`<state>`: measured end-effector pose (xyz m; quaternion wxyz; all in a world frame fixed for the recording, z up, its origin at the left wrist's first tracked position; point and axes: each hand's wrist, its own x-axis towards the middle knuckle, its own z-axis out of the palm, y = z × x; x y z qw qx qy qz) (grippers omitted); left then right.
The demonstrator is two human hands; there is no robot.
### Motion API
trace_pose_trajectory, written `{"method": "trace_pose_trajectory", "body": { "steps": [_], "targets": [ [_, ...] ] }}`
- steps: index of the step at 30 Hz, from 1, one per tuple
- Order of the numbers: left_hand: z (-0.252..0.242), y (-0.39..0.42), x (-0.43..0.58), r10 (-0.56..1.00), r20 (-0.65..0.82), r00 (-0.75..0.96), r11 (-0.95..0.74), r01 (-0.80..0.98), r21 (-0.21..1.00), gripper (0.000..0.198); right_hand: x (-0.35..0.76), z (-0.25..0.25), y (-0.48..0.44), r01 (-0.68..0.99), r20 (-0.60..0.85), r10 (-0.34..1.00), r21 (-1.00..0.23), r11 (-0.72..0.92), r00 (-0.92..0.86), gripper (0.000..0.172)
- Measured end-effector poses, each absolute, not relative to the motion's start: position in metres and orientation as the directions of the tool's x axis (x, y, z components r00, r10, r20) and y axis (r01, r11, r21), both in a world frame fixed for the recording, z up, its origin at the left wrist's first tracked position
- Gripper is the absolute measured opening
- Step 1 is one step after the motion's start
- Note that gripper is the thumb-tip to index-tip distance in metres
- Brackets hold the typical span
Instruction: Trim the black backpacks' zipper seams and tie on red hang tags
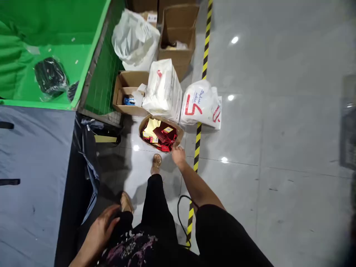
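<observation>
I stand on a shiny tiled floor and look straight down. My right hand (pixel 178 155) reaches down to the near rim of a round brown container (pixel 144 124) that holds red and yellow packets (pixel 161 134). Its fingers curl at the rim, and I cannot make out whether they hold anything. My left hand (pixel 104 226) rests low against my dark patterned clothing, fingers loosely spread, holding nothing. My sandalled feet (pixel 156 163) stand just short of the container.
Behind the container lie a wrapped white bundle (pixel 164 89), a white bag with red print (pixel 201 104), an open cardboard box (pixel 126 92), more boxes and a white sack (pixel 135 39). A green table (pixel 41 52) and grey surface (pixel 30 178) stand left. Yellow-black floor tape (pixel 198 141) runs past.
</observation>
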<state>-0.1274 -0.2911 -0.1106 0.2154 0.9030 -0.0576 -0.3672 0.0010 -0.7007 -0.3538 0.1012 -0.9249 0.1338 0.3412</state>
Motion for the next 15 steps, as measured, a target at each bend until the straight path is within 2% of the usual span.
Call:
{"method": "trace_pose_trajectory", "body": {
  "steps": [3,8,15],
  "targets": [
    [-0.125,-0.296,-0.114,-0.151,-0.672,0.725,-0.921,0.144,0.362,0.036,0.053,-0.412,-0.726,-0.266,-0.680,-0.138,-0.087,-0.960,0.720,0.040],
    [-0.154,-0.303,-0.100,0.007,-0.668,0.744,-0.898,0.298,0.323,0.038,0.093,-0.489,-0.742,-0.244,-0.749,-0.160,-0.003,-0.970,0.643,0.041],
    [-0.175,-0.339,-0.107,0.114,-0.783,0.611,-0.815,0.508,0.278,0.038,0.106,-0.539,-0.744,-0.195,-0.825,-0.097,-0.017,-0.981,0.557,0.035]
  ]
}}
